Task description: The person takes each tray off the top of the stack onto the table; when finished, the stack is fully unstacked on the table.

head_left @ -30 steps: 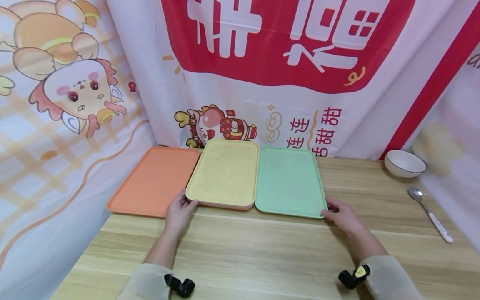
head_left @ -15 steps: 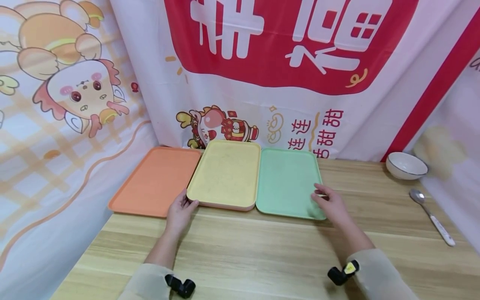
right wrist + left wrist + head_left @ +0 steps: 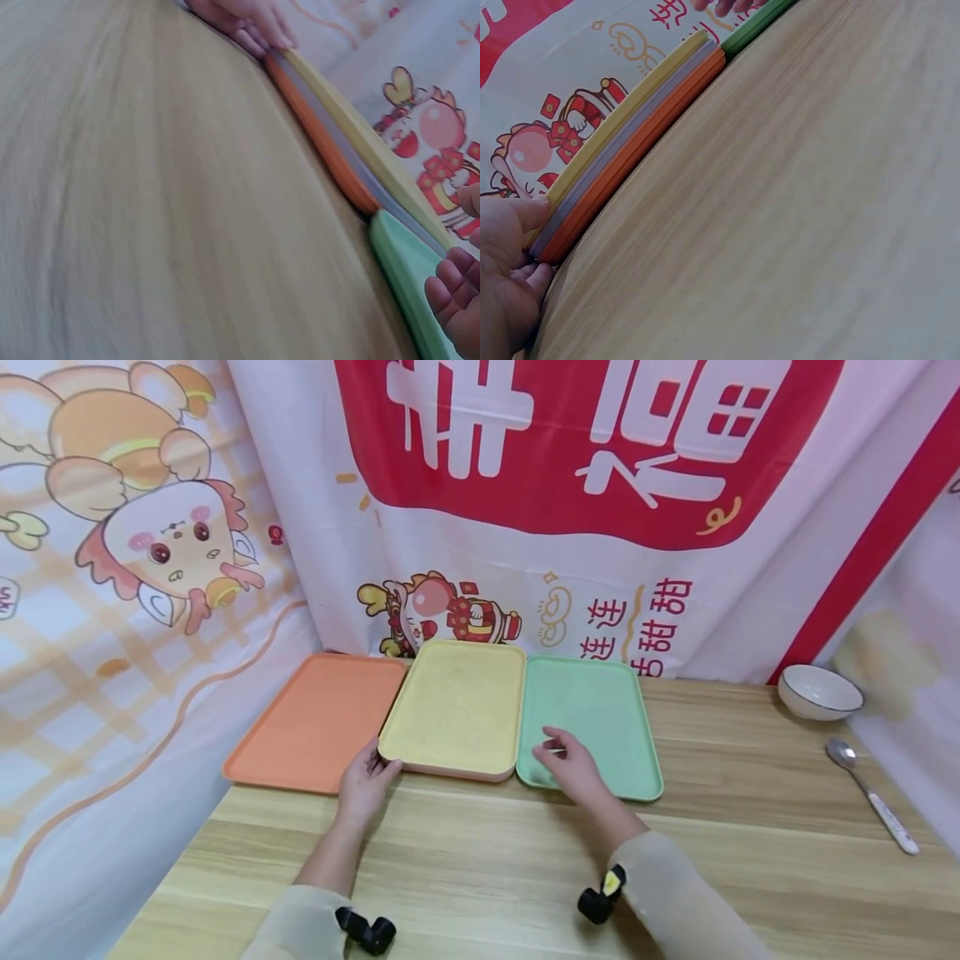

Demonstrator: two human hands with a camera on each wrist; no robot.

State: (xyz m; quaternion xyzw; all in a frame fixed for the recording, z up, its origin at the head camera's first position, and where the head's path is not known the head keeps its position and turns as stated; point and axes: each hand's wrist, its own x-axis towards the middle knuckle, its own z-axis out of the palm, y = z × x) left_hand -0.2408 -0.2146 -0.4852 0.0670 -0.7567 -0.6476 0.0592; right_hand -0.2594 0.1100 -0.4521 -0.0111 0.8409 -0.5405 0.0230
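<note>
My left hand (image 3: 367, 785) grips the near left corner of a tray stack. Its thumb is at the rim of the yellow tray (image 3: 457, 706), and the other fingers are low at the corner. Under the yellow tray, in the left wrist view, lie a greyish-purple tray (image 3: 622, 146) and an orange tray (image 3: 641, 142). A green tray (image 3: 600, 702) lies flat against the stack's right side. Above its near left part hovers my right hand (image 3: 573, 766), fingers loosely bent and holding nothing. In the right wrist view its fingers (image 3: 450, 289) appear at the right edge, over the green tray.
Another orange tray (image 3: 315, 718) lies flat left of the stack. At the far right of the wooden table (image 3: 487, 868) stand a white bowl (image 3: 819, 693) and a spoon (image 3: 873, 797) with a white handle. Printed cloth (image 3: 450, 552) hangs behind the trays.
My right hand has let go of the green tray's near right corner and moved left across it, toward the stack. The left hand keeps its place at the stack's corner.
</note>
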